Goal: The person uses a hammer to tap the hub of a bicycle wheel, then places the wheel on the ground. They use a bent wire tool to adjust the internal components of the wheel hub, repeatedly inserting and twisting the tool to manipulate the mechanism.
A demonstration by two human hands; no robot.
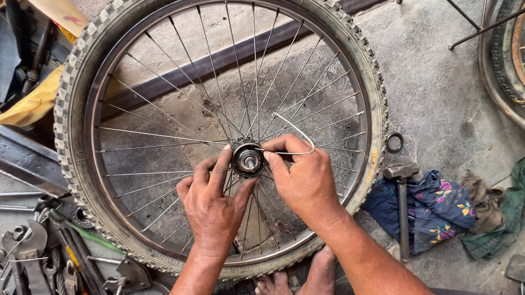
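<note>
Two hands meet at the wheel hub [248, 159]: left hand [213, 198] pinching its rim, right hand [303, 176] gripping a bent wire [297, 130]; beside the knobby tyre [74, 96] lies a hammer [402, 201].

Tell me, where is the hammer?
The hammer lies on the floor right of the wheel, its handle resting on the flowered cloth, below a small ring.

I'm looking at a black knobbly tyre [75, 101] around a silvery rim, thin steel-grey spokes [157, 134] fanning out from a dark hub [248, 158] with a shiny centre. Right of it lies a navy cloth [433, 208] scattered with pink and yellow flowers, beside a dull green rag [509, 214]. Yellow fabric [34, 106] sits upper left.
</note>
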